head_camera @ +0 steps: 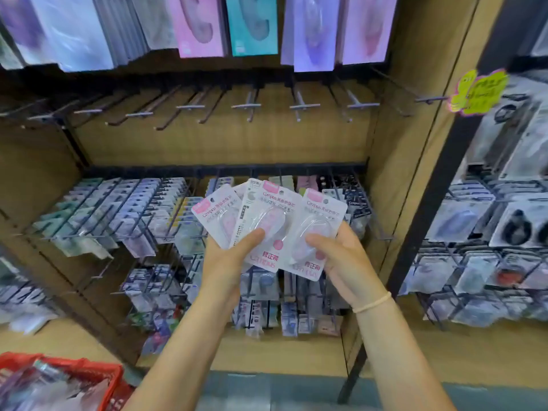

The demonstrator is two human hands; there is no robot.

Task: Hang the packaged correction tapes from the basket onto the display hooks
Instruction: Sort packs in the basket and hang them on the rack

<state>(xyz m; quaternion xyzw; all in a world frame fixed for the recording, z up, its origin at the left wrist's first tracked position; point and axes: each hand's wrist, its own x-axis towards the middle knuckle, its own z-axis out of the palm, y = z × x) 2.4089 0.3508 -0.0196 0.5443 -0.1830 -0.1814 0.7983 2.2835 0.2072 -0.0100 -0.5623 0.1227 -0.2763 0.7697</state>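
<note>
Both hands are raised in front of a wooden display. My left hand (228, 256) grips a fanned stack of packaged correction tapes (261, 221), white cards with pink print and clear blisters, thumb on the front one. My right hand (341, 256) pinches the rightmost package (317, 232), which overlaps the fan's right edge. Above them a row of bare display hooks (246, 106) juts from a black rail. The red basket (109, 378) sits at the bottom left with more packages inside.
Large pink, teal and lilac packages (201, 25) hang on the top row. Filled hooks of small stationery packs (118, 209) crowd the lower rows behind my hands. A dark upright post (430, 232) separates a neighbouring rack at right, beside a yellow price tag (477, 90).
</note>
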